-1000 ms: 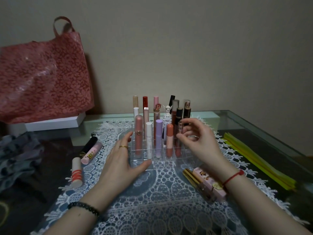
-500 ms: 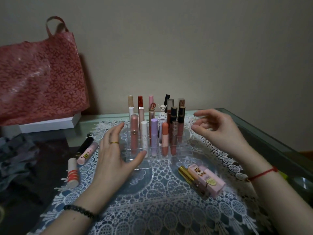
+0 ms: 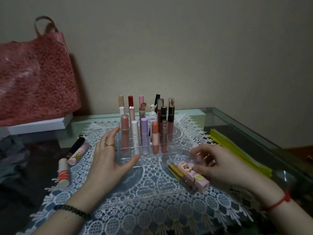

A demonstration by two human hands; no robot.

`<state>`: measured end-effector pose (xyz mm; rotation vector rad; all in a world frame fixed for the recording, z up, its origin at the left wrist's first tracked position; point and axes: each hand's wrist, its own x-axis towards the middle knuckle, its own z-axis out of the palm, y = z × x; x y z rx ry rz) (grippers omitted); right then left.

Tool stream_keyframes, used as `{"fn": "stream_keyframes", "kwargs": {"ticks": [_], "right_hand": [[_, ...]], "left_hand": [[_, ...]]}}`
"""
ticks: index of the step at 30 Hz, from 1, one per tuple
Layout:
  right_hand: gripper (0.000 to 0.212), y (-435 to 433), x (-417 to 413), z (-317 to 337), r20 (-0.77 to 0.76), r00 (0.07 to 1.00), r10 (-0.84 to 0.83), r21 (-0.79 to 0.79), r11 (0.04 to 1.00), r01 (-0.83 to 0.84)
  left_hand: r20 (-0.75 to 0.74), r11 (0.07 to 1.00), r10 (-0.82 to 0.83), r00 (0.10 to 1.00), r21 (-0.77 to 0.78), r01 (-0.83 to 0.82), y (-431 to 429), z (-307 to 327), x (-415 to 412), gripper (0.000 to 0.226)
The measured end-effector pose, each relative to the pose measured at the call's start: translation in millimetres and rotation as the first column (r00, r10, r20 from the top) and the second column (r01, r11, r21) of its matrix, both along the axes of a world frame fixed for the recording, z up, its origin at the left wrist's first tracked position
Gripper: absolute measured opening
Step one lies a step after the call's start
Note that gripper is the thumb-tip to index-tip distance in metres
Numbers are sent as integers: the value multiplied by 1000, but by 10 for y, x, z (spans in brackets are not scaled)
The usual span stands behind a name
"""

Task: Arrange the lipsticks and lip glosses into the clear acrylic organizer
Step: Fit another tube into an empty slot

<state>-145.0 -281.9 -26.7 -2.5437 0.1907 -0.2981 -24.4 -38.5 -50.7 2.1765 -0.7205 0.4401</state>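
Clear acrylic organizer (image 3: 171, 150) is sitting mid lace mat (image 3: 152, 200), at 12 o'clock from the person. Lipsticks & glosses are standing upright in its stepped rows. Front row, L to R: peach tube (image 3: 125, 133), white tube (image 3: 135, 136), lilac tube (image 3: 144, 134), coral tube (image 3: 155, 136), rose-gold gloss (image 3: 164, 134). Behind them a red tube (image 3: 130, 100) & a black tube (image 3: 157, 99) are rising at the back, w/ a white angel-topped tube (image 3: 152, 111) mid-pack.

L hand (image 3: 108, 160) is lying at the organizer's 8 o'clock, spread wide: fingers straight along the left wall, thumb touching the front wall, gripping nothing. Gold ring (image 3: 109, 145) is showing on one finger.

R hand (image 3: 218, 165) is hovering at the organizer's 4 o'clock, blurred, fingers curved over a pink square lipstick (image 3: 194, 177) lying on the mat. Can't tell if it's gripping or only touching it. Gold tube (image 3: 176, 170) is lying right against that lipstick's left side.

At 9 o'clock three more are lying loose: black-capped tube (image 3: 76, 146) & pink printed tube (image 3: 79, 153) side by side, red-striped white tube (image 3: 64, 173) nearer the person.

Yellow strips (image 3: 237, 150) are lying at 3 o'clock on the glass table (image 3: 237, 119). Red floral bag (image 3: 33, 78) is leaning on the wall at 10 o'clock, over a white box (image 3: 39, 124).
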Motion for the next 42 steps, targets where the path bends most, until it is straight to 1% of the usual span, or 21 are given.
{"fn": "stream_keyframes", "kwargs": {"ticks": [5,7,13,16,20,23,26,29,31,33,37,42], "right_hand": [[20,-17,9,-25,-28,1000,8,9,1000,-8],[20,-35,24,-35,-62,998,6,-10,1000,-7],[29,-45,50,-27,-150,989,12,-41,999,-19],[32,-26,72,-39,-147,989,-23,-80,997,11],[32,-16,68,-56,-137,990,-33,-11,999,31],[29,-3,52,-13,-83,996,-32,109,993,41],[37,1,48,91,-8,1000,-6,179,984,8],[39,47,89,198,140,990,-21,309,951,-24],[38,86,165,251,234,970,-60,401,915,-40],[35,106,277,277,319,940,-117,460,887,-46],[23,128,528,296,452,863,-224,524,850,-53],[19,178,719,230,503,828,-247,553,828,-89]], "left_hand": [[-15,1000,-10,1000,10,10,-4,-14,13,91],[-19,1000,-11,1000,16,12,3,-18,16,92],[-22,999,-15,1000,28,16,7,-27,34,92],[-51,1000,-17,999,25,18,10,-39,38,93],[-61,999,-19,998,31,21,13,-46,43,94],[-60,999,-22,998,33,24,14,-51,52,94],[-68,999,-26,997,37,29,14,-59,48,95],[-73,999,-30,997,41,33,11,-60,48,96],[-62,998,-29,998,49,32,9,-63,54,97],[-59,997,-26,998,69,30,11,-70,58,97],[-63,995,-22,998,96,28,7,-82,67,99],[-60,995,-11,998,103,17,13,-88,101,100]]}}
